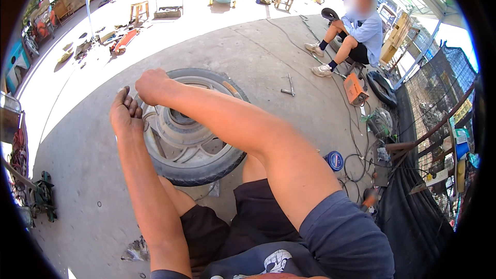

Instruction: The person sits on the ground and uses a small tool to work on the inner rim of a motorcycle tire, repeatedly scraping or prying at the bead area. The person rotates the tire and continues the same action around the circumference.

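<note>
Left of frame centre: wheel [174, 134], likely heavy, stiff; tyre [194, 177] probably grippy, best held at opposite edges. By upper-left edge: left hand [128, 116] half-curled, right hand [153, 87] curled knuckles-up; closure, contents: cannot tell.

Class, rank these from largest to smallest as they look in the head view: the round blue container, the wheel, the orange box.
1. Wheel, by far
2. Orange box
3. Round blue container

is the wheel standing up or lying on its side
Lying on its side: the wheel is on the floor, its round face turned up.
</note>
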The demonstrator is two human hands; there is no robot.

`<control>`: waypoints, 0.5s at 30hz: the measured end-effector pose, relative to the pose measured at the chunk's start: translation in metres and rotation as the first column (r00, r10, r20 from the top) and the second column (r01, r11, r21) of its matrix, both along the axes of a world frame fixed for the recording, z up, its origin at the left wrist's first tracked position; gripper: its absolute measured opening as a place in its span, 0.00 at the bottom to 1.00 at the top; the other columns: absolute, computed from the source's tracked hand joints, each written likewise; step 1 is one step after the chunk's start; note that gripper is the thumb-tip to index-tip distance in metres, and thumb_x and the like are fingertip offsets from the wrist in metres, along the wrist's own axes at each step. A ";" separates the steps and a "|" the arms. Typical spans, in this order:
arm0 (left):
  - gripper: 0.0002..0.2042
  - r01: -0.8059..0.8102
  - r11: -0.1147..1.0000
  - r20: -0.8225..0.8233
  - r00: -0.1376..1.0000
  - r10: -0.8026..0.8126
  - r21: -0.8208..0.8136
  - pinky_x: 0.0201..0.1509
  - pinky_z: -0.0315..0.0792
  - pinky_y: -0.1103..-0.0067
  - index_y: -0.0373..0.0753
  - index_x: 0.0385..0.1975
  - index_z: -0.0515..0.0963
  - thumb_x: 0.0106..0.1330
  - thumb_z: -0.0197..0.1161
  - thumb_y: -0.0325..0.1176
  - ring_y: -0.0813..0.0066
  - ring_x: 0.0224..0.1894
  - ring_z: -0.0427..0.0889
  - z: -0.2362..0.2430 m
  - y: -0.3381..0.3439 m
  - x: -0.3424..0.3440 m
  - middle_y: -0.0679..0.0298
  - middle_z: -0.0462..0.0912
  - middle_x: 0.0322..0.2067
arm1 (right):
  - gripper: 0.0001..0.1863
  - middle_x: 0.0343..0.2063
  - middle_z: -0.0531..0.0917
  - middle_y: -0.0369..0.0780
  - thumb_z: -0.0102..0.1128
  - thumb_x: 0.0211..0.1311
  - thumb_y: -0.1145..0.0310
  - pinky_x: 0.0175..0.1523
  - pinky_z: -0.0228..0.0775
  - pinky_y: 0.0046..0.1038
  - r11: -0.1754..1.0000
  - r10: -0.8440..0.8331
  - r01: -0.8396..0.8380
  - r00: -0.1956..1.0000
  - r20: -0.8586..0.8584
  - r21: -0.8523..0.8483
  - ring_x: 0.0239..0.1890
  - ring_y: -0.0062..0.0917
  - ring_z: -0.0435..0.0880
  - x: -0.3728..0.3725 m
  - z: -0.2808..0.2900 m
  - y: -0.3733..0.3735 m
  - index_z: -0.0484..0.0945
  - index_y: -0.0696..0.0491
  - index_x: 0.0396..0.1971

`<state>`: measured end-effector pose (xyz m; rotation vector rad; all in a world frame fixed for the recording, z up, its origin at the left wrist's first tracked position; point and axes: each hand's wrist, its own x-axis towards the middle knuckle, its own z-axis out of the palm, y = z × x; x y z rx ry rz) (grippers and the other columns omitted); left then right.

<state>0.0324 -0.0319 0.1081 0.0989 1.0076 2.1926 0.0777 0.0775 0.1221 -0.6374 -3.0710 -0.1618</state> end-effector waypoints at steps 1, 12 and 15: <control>0.08 -0.007 1.000 0.009 1.000 0.007 0.000 0.15 0.45 0.84 0.33 0.40 0.74 0.67 0.56 0.31 0.86 0.14 0.53 0.000 0.000 0.000 0.74 0.59 0.16 | 0.13 0.39 0.86 0.39 0.67 0.49 0.68 0.47 0.76 0.32 1.000 -0.018 0.018 1.000 -0.005 -0.016 0.46 0.31 0.84 -0.004 -0.001 -0.001 0.86 0.46 0.37; 0.09 0.021 0.999 -0.004 1.000 -0.021 0.026 0.15 0.46 0.84 0.32 0.42 0.74 0.67 0.56 0.31 0.86 0.14 0.53 -0.005 0.003 -0.005 0.74 0.59 0.15 | 0.13 0.39 0.85 0.46 0.62 0.49 0.71 0.49 0.76 0.36 0.972 0.220 -0.219 0.975 0.008 -0.084 0.46 0.36 0.83 0.001 -0.014 0.021 0.84 0.50 0.38; 0.10 0.005 1.000 -0.010 1.000 -0.005 0.029 0.15 0.46 0.84 0.31 0.42 0.74 0.68 0.56 0.31 0.86 0.14 0.53 -0.004 0.001 -0.003 0.74 0.59 0.16 | 0.12 0.37 0.85 0.47 0.62 0.48 0.71 0.48 0.76 0.37 0.978 0.178 -0.184 0.982 -0.060 -0.095 0.45 0.38 0.84 0.006 -0.012 0.019 0.85 0.51 0.35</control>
